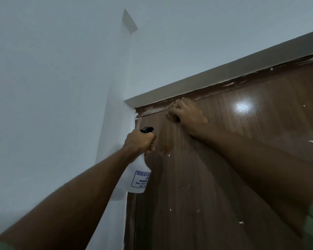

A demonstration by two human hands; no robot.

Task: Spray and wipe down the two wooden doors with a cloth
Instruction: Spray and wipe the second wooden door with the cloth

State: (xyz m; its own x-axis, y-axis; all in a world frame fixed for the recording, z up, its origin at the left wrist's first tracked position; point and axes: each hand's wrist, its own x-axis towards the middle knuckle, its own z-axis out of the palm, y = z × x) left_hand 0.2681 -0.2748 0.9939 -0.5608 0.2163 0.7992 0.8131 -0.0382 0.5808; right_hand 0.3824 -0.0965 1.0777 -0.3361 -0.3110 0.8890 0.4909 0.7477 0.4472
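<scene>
Head view: glossy brown door (224, 159) (white paint flecks), right hand (186, 114) bunching a blurred cloth (172, 110) at center, left hand (138, 141) gripping the white spray bottle (136, 177).

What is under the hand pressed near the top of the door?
A brown cloth, bunched under the right hand, pressed against the wooden door near its top edge. Only its edge peeks out past the fingers; the hand covers the rest.
</scene>
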